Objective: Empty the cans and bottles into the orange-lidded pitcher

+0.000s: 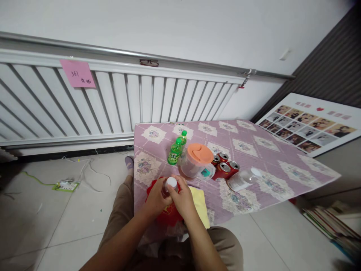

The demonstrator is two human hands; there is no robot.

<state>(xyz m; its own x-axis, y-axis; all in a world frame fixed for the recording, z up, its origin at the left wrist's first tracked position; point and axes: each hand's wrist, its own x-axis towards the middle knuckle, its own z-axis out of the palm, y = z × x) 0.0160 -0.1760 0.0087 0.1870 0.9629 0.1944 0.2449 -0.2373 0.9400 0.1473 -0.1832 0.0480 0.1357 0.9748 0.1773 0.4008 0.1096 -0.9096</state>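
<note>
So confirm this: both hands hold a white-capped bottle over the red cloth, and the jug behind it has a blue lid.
Not quite. The head view shows the jug with an orange lid, not blue. The rest stands: left hand and right hand hold the white-capped bottle over the red cloth.

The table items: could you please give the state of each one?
White-capped bottle: upright, capped, held by left hand and right hand.
Green bottles: upright, capped.
Orange-lidded jar: lid on.
Red cans: lying down.
Clear bottle: lying down.
</note>
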